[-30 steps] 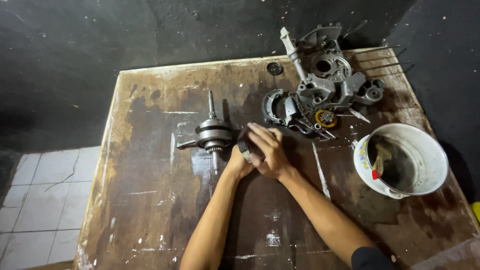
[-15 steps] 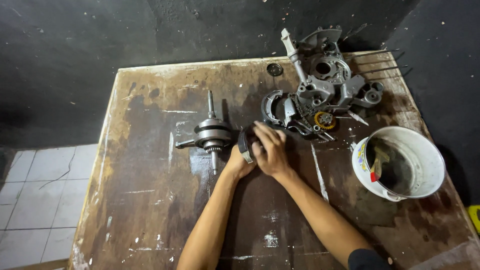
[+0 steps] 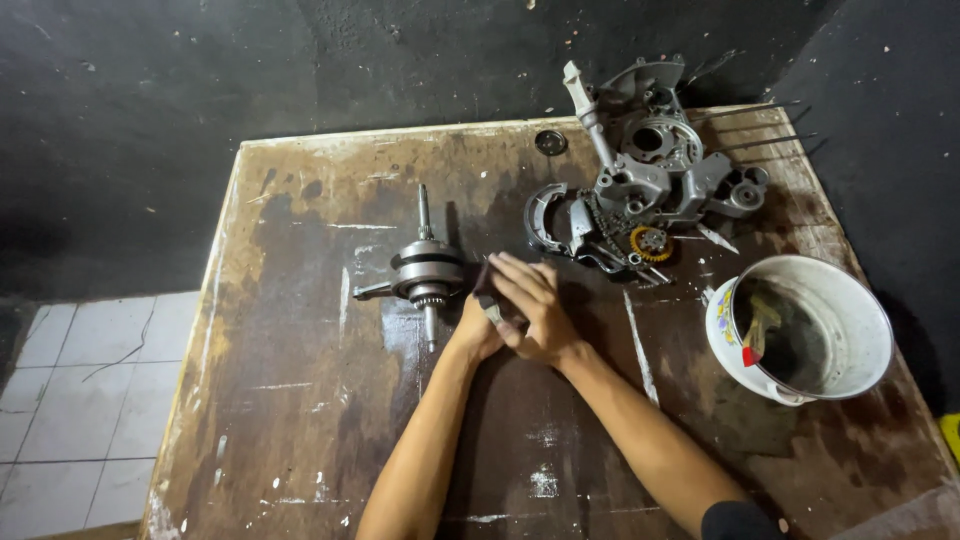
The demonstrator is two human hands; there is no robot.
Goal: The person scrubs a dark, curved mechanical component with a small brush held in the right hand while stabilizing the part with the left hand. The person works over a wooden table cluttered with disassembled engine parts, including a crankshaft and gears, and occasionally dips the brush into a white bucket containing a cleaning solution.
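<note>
My two hands meet at the middle of a stained wooden table (image 3: 300, 400). Between them is a small dark round metal part (image 3: 485, 285) with a bright edge. My left hand (image 3: 472, 332) holds it from below and behind, mostly hidden. My right hand (image 3: 535, 305) lies over the part with fingers pointing left, covering most of it. Just left of the hands a steel crankshaft (image 3: 425, 272) lies flat on the table.
A pile of grey engine casings, a chain and a brass-coloured gear (image 3: 640, 185) sits at the back right. A white enamel pot (image 3: 810, 325) with a brush inside stands at the right. A small round ring (image 3: 550, 141) lies near the back edge. White floor tiles (image 3: 80, 390) show left.
My right hand has shifted slightly over the dark part, fingers now lying flatter across it. The part stays between both hands; nothing else on the table moved.
</note>
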